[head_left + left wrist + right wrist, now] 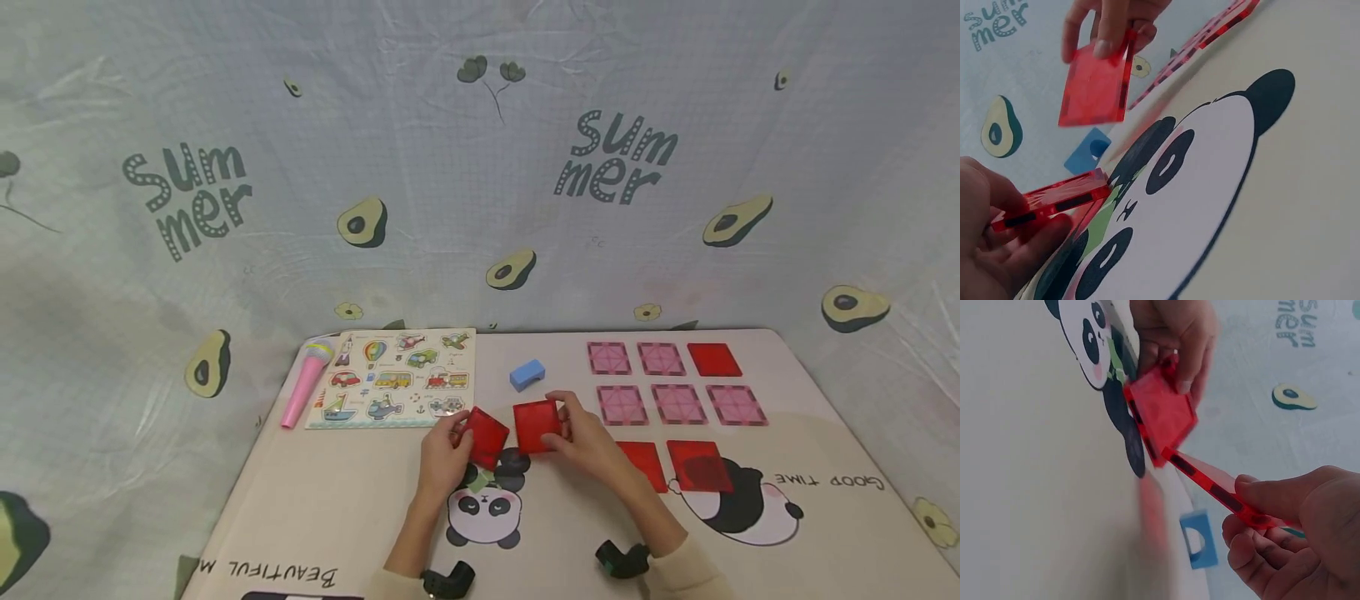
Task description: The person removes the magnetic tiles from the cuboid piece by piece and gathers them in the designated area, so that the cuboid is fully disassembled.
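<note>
My left hand (444, 458) pinches a red translucent square tile (486, 440) by its left side. In the left wrist view this tile (1060, 195) is tilted, with dark strips along its edge. A second red square tile (536, 425) is pinched by my right hand (588, 442) at its right side. The right wrist view has thumb and fingers on this tile (1213, 486). Both tiles are held close together over the panda print, a small gap between them in the head view. Just beyond them lies a blue arched block (527, 375).
Several pink square tiles (622, 405) lie in rows at the right, with one red tile (714, 360) at the back corner. Two red tiles (699, 465) lie nearer. A picture puzzle board (401, 400) and a pink toy microphone (303, 390) lie back left.
</note>
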`<state>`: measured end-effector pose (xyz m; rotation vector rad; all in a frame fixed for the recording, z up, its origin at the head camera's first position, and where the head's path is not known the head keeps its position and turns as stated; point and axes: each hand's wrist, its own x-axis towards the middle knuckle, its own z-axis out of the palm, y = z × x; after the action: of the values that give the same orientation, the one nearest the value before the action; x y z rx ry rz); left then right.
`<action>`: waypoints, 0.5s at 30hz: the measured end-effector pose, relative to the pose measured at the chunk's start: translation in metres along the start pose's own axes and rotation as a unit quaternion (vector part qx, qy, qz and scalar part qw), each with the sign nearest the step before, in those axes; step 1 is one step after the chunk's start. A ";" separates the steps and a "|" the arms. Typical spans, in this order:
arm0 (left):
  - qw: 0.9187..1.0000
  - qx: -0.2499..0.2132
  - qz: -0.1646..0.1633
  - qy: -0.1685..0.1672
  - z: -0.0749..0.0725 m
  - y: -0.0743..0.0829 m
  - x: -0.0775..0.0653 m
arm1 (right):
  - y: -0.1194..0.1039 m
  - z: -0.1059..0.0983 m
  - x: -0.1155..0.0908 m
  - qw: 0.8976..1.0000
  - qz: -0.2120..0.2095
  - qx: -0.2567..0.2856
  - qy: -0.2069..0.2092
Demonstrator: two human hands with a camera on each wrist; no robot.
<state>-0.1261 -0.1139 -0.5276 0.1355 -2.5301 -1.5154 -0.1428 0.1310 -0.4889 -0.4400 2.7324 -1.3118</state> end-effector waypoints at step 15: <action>0.983 -0.124 -0.118 -0.069 -0.011 0.006 -0.002 | 0.025 -0.057 -0.033 0.995 -0.011 -0.055 0.078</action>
<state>-0.1214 -0.1204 -0.5174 0.3120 -2.4709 -1.9821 -0.1279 0.1984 -0.4736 -0.3916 2.9474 -1.2552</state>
